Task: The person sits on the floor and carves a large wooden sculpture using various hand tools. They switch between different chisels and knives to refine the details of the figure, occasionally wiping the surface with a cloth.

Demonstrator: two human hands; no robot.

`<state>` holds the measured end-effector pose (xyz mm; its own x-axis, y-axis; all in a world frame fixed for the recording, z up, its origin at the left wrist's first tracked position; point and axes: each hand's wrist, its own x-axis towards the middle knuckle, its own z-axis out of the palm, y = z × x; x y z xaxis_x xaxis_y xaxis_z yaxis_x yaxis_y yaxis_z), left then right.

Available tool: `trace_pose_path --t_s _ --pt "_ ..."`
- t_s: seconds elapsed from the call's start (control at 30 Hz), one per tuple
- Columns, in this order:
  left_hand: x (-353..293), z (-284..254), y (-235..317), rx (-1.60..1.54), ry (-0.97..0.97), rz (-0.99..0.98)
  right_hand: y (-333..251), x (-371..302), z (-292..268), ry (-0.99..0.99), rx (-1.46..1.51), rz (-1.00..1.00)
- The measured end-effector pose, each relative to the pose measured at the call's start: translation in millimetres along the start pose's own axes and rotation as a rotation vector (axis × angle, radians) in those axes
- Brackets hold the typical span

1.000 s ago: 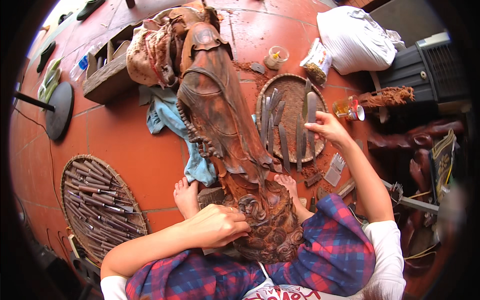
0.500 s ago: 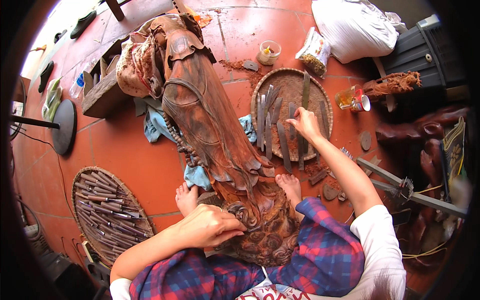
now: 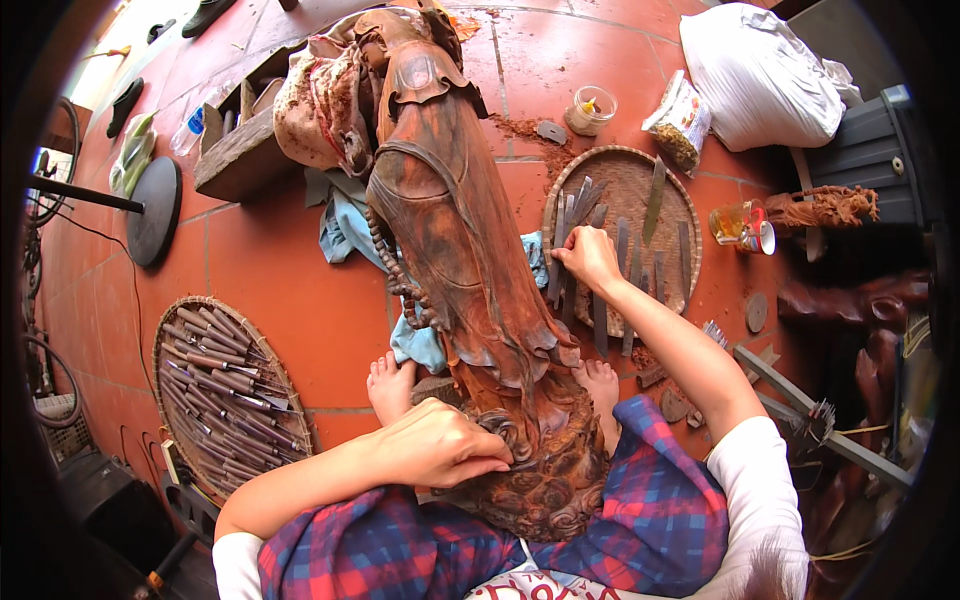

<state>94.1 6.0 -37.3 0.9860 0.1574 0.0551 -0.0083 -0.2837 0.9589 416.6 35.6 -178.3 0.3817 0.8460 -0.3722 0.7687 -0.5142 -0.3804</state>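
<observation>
A dark reddish-brown carved wooden statue (image 3: pixel 440 225) of a robed figure lies lengthwise before me, its scrolled base (image 3: pixel 545 480) between my legs. At this base is my left hand (image 3: pixel 440 445), its fingers closed together against the carving; anything between them is hidden. My right hand (image 3: pixel 590 258) reaches to the round woven tray (image 3: pixel 672 172) on the right, thumb and fingers pinched above the left group of flat grey metal files (image 3: pixel 622 250). Whether a file is in that pinch cannot be made out. A longer greenish-grey file (image 3: pixel 655 200) lies farther back in the tray.
Another woven tray (image 3: pixel 170 330), full of wooden-handled carving tools (image 3: pixel 225 400), sits at left. A stained cloth bundle (image 3: pixel 320 110) and blue cloth (image 3: pixel 345 228) lie beside the statue. At right stand a glass mug (image 3: pixel 735 222), white sack (image 3: pixel 760 75) and metal bars (image 3: pixel 800 405).
My view has shifted, so the scene sits farther right. My right hand has moved leftward across the files, toward the tray's left side. The left hand stays at the carved base.
</observation>
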Motion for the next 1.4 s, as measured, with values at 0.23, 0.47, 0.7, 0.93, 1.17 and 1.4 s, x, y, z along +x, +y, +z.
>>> trace_pose_path --t_s 0.23,0.47,0.7,0.93,1.17,1.4 --pt "0.5 0.8 -1.0 -0.002 0.007 -0.019 1.1 10.7 -2.8 0.040 0.042 0.054" --pt "-0.6 3.7 -4.3 -0.024 0.017 -0.019 25.3 29.3 -1.4 -0.184 0.334 0.307" --pt "1.1 -6.5 4.7 -0.034 -0.005 -0.070 38.1 17.9 -8.9 -0.352 0.457 0.356" --pt "-2.7 -2.3 -0.6 0.002 -0.006 -0.024 23.3 16.0 -8.4 -0.467 0.424 0.359" --pt "-7.1 -1.3 1.0 0.028 -0.021 -0.017 -1.1 -21.5 -75.4 -0.525 0.998 0.170" --pt "20.6 -11.3 16.5 0.101 0.108 0.232 -93.8 -80.8 -177.8 -0.417 1.073 -0.272"
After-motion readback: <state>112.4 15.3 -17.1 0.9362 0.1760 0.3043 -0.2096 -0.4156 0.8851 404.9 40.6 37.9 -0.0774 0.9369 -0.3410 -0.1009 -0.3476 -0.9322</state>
